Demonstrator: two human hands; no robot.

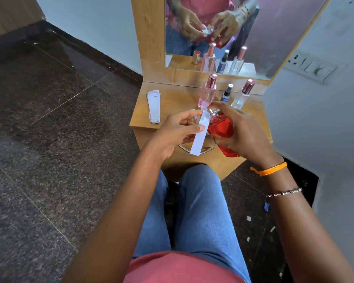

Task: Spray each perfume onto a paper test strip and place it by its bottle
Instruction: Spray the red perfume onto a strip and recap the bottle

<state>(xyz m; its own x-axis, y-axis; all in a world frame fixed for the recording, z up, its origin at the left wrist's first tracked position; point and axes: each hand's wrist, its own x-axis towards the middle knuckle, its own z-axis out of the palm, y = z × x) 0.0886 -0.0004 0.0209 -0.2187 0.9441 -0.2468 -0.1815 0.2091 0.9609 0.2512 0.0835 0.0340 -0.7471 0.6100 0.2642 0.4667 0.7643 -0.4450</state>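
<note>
The right hand (240,129) grips a red perfume bottle (222,127) above the wooden dressing table (172,103), forefinger on its silver nozzle. The left hand (177,131) pinches a white paper test strip (200,137) just beside that nozzle — three other bottles stand behind, spare strips (154,106) lie left.

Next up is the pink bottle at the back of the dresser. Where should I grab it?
Grip the pink bottle round its flat glass body, below the rose-gold cap, coming from the front left. It stands upright, and the small dark bottle crowds its right side.
</note>
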